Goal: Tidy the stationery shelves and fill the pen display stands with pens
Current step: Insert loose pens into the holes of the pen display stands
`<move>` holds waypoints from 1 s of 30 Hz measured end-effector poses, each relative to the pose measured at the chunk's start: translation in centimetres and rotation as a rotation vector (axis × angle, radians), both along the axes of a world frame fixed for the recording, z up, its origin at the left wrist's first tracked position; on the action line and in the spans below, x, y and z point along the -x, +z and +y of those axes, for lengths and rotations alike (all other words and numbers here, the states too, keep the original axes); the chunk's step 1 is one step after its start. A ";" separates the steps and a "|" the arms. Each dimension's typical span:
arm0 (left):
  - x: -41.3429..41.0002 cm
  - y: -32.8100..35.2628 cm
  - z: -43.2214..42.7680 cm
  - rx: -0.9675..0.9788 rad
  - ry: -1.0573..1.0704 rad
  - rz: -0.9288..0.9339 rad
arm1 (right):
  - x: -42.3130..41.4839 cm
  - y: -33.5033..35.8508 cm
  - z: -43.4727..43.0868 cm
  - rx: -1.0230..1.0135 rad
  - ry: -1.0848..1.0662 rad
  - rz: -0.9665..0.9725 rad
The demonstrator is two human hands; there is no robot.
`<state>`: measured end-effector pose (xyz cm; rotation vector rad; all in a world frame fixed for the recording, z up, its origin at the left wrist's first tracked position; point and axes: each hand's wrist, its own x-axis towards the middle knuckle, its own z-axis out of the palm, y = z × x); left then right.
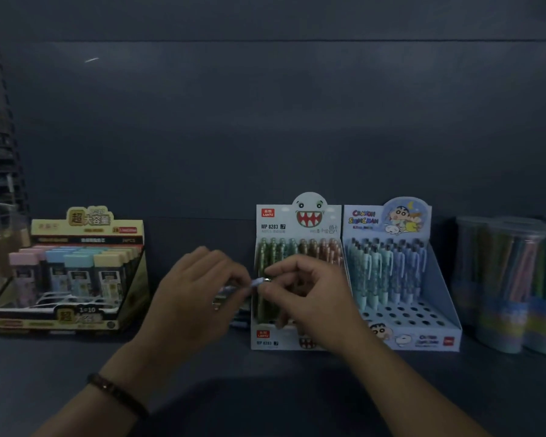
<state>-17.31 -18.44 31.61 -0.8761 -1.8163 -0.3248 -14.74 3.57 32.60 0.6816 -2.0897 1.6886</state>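
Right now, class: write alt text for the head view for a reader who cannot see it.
The left hand and right hand pinch a pale pen before the LANTU monster-face pen stand on a dim shelf; the Crayon Shin-chan pen stand beside it has empty front holes.

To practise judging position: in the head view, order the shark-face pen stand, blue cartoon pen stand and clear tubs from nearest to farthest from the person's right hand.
1. The shark-face pen stand, directly behind the right hand.
2. The blue cartoon pen stand, next along on the right.
3. The clear tubs, at the far right.
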 end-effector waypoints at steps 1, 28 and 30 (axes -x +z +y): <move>-0.1 -0.2 0.4 0.024 0.009 0.018 | 0.0 0.1 -0.1 0.024 0.013 -0.010; -3.8 1.7 8.7 -0.141 0.036 -0.091 | -2.0 4.3 6.8 0.501 -0.086 0.060; -4.2 2.2 11.6 -0.156 0.002 -0.142 | -2.3 5.1 9.5 0.474 -0.150 0.088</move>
